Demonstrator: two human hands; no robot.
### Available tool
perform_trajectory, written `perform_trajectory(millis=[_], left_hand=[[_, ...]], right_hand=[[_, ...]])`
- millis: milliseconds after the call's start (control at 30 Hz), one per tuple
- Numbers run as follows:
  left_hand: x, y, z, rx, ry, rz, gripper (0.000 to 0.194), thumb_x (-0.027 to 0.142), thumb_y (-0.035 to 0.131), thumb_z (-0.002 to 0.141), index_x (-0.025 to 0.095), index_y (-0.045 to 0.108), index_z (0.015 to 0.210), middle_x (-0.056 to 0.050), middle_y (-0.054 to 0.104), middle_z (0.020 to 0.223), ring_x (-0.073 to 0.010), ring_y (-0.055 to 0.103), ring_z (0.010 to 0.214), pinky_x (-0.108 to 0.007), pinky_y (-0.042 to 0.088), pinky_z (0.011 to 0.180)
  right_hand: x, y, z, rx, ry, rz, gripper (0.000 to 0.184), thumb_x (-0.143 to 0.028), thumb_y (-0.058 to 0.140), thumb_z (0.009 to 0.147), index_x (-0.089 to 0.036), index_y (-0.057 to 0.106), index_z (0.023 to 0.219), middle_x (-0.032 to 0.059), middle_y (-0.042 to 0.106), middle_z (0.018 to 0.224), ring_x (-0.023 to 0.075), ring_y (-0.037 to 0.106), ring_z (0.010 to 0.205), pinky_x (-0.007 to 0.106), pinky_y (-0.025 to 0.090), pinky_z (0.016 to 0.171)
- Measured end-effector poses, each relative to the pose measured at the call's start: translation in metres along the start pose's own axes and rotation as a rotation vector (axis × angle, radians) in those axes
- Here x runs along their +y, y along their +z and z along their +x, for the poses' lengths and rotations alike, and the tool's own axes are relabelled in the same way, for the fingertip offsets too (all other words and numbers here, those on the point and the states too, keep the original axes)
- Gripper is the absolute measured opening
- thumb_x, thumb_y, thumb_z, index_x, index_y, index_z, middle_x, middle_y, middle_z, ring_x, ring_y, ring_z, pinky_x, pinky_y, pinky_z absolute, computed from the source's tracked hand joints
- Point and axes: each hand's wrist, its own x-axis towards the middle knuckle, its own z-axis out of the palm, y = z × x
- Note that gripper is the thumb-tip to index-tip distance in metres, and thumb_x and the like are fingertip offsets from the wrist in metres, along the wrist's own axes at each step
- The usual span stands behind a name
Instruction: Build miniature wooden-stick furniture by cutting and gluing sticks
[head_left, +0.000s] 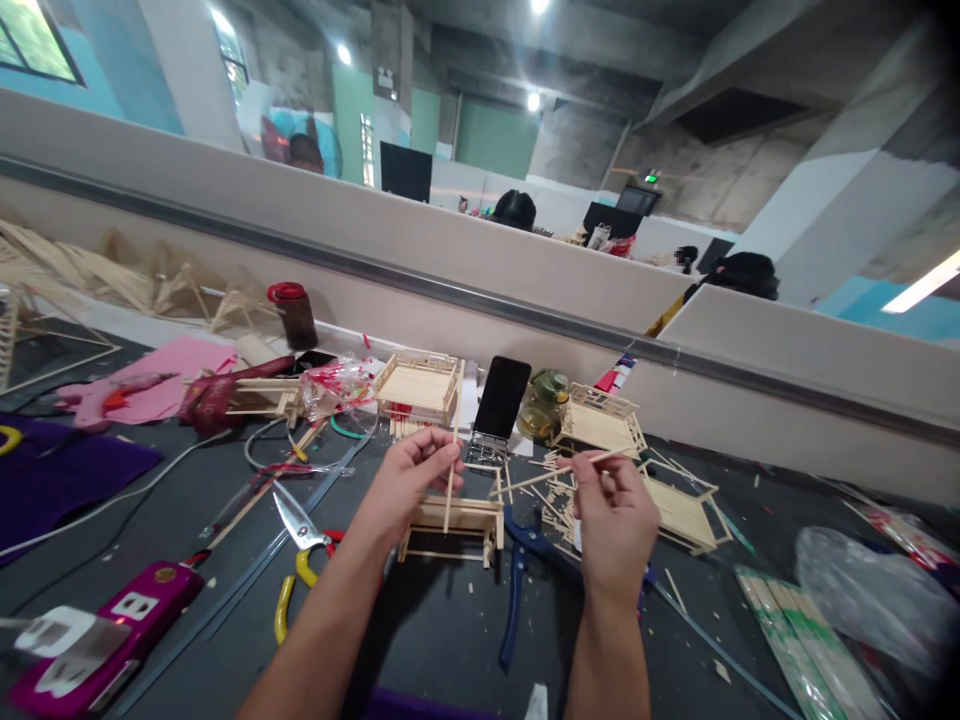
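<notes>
My left hand (424, 470) pinches a thin wooden stick (450, 500) that stands nearly upright between thumb and fingers. Another slim wooden stick (536, 478) is pinched in my right hand (611, 505), slanting down to the left. Between and below the hands sits a small wooden stick frame (454, 520) on the dark table. Blue-handled pliers (515, 595) lie beside it, partly behind my right wrist. Scissors with yellow handles (296, 520) rest left of my left forearm. A phone (502, 400) leans upright on a stand behind the hands.
Wooden stick models (420, 385) stand at the back, with more (600, 425) to the right. Cut stick pieces (555, 510) lie scattered. A magenta power strip (112, 640), pink glue gun (112, 400), red-lidded bottle (291, 318) and packaged sticks (806, 640) surround the work area. A low partition (465, 330) borders the table.
</notes>
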Motion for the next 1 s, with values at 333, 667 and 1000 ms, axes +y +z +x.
perform_trajectory(millis=[333, 667, 1000], left_hand=[[-0.004, 0.004, 0.002, -0.027, -0.006, 0.009, 0.032, 0.041, 0.075, 0.072, 0.016, 0.061, 0.084, 0.001, 0.063, 0.068, -0.0106, 0.06, 0.057, -0.022, 0.048, 0.055], [-0.008, 0.01, 0.002, -0.071, -0.07, 0.013, 0.032, 0.042, 0.075, 0.072, 0.016, 0.063, 0.086, -0.001, 0.062, 0.075, -0.0139, 0.06, 0.067, -0.025, 0.052, 0.057], [-0.012, 0.028, -0.004, -0.124, -0.006, 0.12, 0.027, 0.039, 0.075, 0.07, 0.014, 0.07, 0.079, -0.001, 0.062, 0.07, -0.0126, 0.056, 0.065, -0.021, 0.048, 0.055]], right_hand=[[0.044, -0.001, 0.015, 0.06, -0.076, -0.402, 0.028, -0.047, 0.057, 0.084, -0.02, 0.063, 0.082, 0.0048, 0.069, 0.075, 0.0197, 0.062, 0.07, 0.028, 0.041, 0.067], [0.077, 0.007, 0.023, 0.07, -0.052, -0.445, 0.057, -0.053, 0.043, 0.086, -0.008, 0.062, 0.115, 0.0219, 0.063, 0.111, 0.0298, 0.056, 0.104, 0.04, 0.042, 0.088], [0.001, 0.037, -0.014, -0.446, 0.225, 0.29, 0.029, -0.045, 0.063, 0.084, -0.019, 0.076, 0.087, 0.0046, 0.069, 0.088, 0.0176, 0.062, 0.086, 0.028, 0.048, 0.078]])
